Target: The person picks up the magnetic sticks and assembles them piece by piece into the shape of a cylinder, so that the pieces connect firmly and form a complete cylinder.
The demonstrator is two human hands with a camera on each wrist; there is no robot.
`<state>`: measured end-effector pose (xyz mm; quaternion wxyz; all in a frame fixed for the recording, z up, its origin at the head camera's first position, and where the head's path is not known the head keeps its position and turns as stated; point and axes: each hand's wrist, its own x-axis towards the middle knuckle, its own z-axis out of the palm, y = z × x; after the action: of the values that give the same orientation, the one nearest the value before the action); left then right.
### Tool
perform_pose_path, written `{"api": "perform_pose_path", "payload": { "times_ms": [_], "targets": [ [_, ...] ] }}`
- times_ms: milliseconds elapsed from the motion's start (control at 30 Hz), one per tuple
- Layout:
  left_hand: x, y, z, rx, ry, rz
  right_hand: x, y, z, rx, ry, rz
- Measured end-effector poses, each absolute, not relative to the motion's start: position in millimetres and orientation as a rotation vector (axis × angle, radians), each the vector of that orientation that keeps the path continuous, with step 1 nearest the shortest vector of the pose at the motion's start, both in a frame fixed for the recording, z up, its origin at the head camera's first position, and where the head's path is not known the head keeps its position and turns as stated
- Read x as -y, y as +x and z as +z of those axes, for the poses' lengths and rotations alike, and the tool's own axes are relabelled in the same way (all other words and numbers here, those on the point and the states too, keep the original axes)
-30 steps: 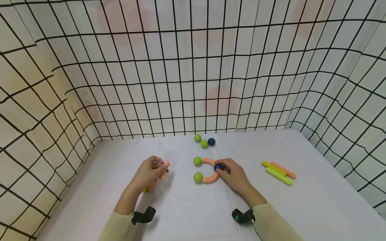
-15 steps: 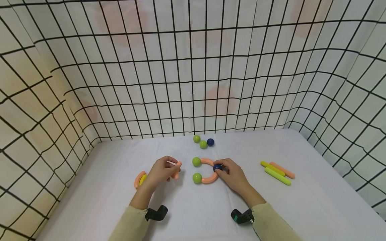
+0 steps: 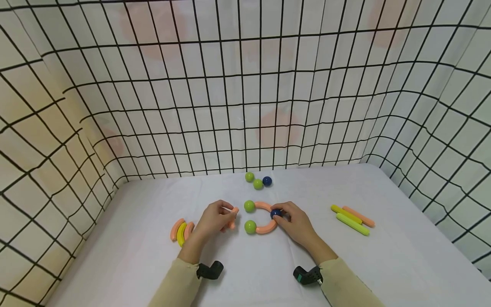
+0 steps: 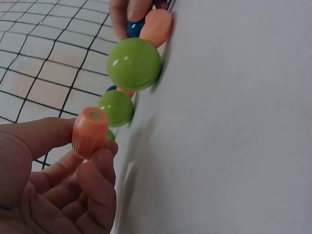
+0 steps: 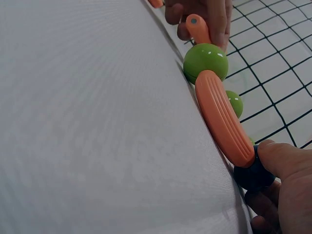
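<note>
— Orange curved piece [image 3: 232,215], pinched in the left hand [image 3: 215,219]: it has travelled toward the half-ring [image 3: 264,217] and now sits just left of its green balls [image 3: 250,226].

— So it looks ready to join. And the right hand [image 3: 295,221]?

— Its fingertips grip the blue ball [image 3: 275,213] on the half-ring's right side.

— Counts?

— Four green balls, two blue (three loose behind the half-ring), three straight sticks [image 3: 350,219] right, three arcs [image 3: 181,231] left on the table [image 3: 402,256].

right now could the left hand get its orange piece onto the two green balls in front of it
Probably yes. The left hand pinches a curved orange piece just beside the two green balls on the half ring, with only bare table between. The right hand holds the blue ball on the far side, out of the way.
</note>
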<state>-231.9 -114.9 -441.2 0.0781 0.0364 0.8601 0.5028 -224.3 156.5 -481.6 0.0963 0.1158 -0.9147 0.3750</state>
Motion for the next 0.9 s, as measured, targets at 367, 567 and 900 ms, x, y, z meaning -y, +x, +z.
{"api": "perform_pose_path", "payload": {
  "times_ms": [367,567,900],
  "targets": [
    [98.0,-235.3,-445.9,-2.648,0.163,1.433,-157.0,-225.2,-484.6,2.685,0.351,1.115],
    [93.4,-238.9,-449.5,-2.690,0.186,1.428,-157.0,-224.7,-485.3,2.690,0.341,1.110],
    [92.2,-239.4,-451.8,-2.689,0.146,1.465,-156.7,-225.0,-483.4,2.699,0.340,1.108]
  ]
}}
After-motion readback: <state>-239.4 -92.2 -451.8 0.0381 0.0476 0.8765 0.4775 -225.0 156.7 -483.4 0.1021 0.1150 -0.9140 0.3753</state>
